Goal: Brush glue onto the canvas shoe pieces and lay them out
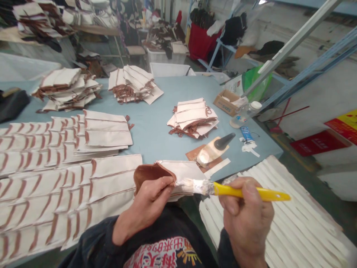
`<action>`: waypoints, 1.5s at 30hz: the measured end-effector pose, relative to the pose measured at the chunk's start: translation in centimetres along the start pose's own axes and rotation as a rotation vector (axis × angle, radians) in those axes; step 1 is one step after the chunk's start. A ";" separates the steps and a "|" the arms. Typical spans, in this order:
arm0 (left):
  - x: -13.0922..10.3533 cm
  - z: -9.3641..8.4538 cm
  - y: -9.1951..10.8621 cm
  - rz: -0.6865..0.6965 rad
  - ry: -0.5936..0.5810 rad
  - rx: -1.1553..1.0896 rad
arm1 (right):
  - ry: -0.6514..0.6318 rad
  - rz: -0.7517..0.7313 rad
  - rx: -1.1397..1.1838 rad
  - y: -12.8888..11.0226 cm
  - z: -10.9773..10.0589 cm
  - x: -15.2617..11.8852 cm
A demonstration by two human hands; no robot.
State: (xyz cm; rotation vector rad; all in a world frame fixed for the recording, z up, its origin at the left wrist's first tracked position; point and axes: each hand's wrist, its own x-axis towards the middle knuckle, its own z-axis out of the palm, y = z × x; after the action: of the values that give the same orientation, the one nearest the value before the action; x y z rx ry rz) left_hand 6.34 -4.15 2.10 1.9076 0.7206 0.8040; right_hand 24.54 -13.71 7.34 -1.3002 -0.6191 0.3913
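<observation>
My left hand (152, 199) pinches the brown edge of a white fabric-and-leather piece (181, 169), whose brown inner side curls open to the left. Closed round the yellow handle of a paintbrush (253, 192) is my right hand (245, 216). The brush's whitish bristles touch the piece close to my left fingertips. Just beyond the piece, a pale container (208, 154) with a dark handle sticking out rests on a brown scrap. To my left, overlapping rows of similar white pieces with brown edges (111, 173) cover the table.
Further piles of pieces stand on the blue-grey table (150, 128): one pile (192, 117) ahead, others (132, 83) at the back. A clear jar (245, 115) and a cardboard box (227, 102) sit near the right edge. White strips (276, 201) lie at my right.
</observation>
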 end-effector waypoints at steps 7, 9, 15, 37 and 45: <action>2.7 -1.8 1.7 -0.531 -0.115 -0.515 | -0.123 -0.199 0.004 0.9 -0.7 1.0; 3.0 -2.3 2.1 -0.598 -0.133 -0.633 | -0.206 -0.276 -0.010 1.2 -0.8 0.7; 3.0 -2.0 2.9 -0.708 -0.157 -0.776 | -0.353 -0.628 -0.203 1.7 -0.6 1.8; 4.4 -1.5 3.8 -0.711 -0.080 -1.031 | -0.360 -0.919 -0.392 2.3 -0.7 2.1; 4.0 -1.8 3.4 -0.688 -0.094 -1.022 | -0.134 -0.850 -0.401 3.6 -0.5 2.2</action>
State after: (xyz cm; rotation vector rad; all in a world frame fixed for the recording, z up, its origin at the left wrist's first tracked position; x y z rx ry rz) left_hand 7.92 -1.65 6.78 0.6968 0.6532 0.4709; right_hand 26.87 -11.92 4.25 -1.2577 -1.3343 -0.3685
